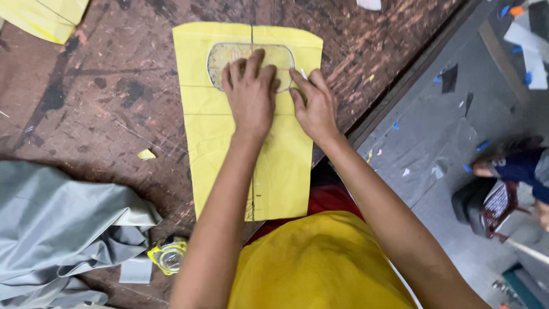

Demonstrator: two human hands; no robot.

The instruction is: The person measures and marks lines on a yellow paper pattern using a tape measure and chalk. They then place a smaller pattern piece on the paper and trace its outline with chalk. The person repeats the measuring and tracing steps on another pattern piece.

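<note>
Left grip (250, 94): my flat palm pins template (251, 60) on cloth (280, 166).
Right grip (313, 106): pinches chalk (303, 74) at template's right edge.

This is a tailoring workshop. A worn, scratched wooden table (103, 97) carries a yellow fabric panel (217, 143) marked with drawn lines and an oval template (220, 60). Grey cloth (57, 229) lies bunched at the table's edge, beside a yellow tape dispenser (167, 254). Blue and white scraps (523, 48) litter the grey concrete floor (429, 126).
</note>
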